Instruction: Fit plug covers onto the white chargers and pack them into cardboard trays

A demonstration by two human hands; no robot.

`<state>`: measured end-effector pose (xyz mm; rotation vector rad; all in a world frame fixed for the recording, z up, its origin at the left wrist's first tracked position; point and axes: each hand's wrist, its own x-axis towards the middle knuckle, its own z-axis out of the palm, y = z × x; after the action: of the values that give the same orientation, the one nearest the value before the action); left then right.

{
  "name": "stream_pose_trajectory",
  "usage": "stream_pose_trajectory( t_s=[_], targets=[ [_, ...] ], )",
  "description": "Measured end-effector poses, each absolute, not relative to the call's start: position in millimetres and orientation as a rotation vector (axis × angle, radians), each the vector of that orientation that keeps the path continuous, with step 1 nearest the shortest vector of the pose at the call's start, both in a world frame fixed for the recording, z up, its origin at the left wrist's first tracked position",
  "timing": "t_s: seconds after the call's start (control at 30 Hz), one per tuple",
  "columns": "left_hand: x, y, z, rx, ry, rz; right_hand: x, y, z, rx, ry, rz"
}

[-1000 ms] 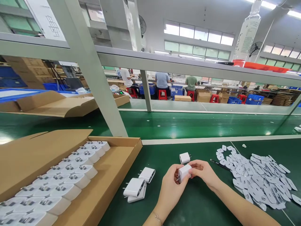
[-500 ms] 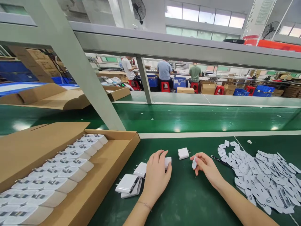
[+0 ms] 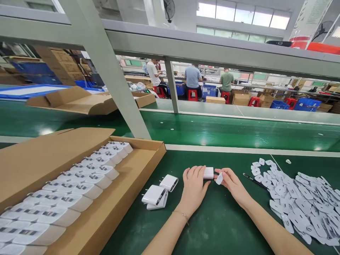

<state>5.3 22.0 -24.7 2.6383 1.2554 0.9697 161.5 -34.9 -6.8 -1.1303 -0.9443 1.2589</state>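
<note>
My left hand (image 3: 195, 186) lies over a white plug charger (image 3: 208, 173), its fingers and thumb closed round the left end. The metal prongs point right, toward my right hand (image 3: 231, 182). Between that hand's thumb and fingers is a small flat white plastic piece (image 3: 219, 178), held right beside the prongs. Left of my left hand lie more white chargers: a single one (image 3: 169, 183) and a stacked pair (image 3: 154, 194). Whatever is under my left palm is hidden. On the right spreads a pile of flat white slotted pieces (image 3: 300, 198).
An open cardboard box (image 3: 138, 177) at left holds rows of chargers (image 3: 79, 187), prongs up. A black pen (image 3: 255, 180) lies beside the pile. A slanted metal post (image 3: 117, 78) and crossbar stand ahead. Beyond the green belt (image 3: 212, 131), several people sit or stand working.
My left hand has moved right onto the charger that lay alone. My right hand has brought the white piece up to its prongs. The view has shifted somewhat left.
</note>
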Motion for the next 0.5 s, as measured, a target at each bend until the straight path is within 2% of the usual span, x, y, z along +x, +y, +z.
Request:
stream_pose_trajectory(
  t_s=[0.23,0.37,0.5],
  targets=[
    [1.4,13.7,-14.1,2.410,1.222,1.111,162.1,-45.1,-4.1,-0.939,-0.786,1.369],
    [0.0,-1.3,-7.8,1.989,1.001,1.248,164.8,-50.1,2.1,-0.820,-0.685,1.456],
    [-1.0,-8.1,-7.8,1.788,0.913,1.190,167.5,-51.8,3.0,-0.778,-0.655,1.464]
  ],
)
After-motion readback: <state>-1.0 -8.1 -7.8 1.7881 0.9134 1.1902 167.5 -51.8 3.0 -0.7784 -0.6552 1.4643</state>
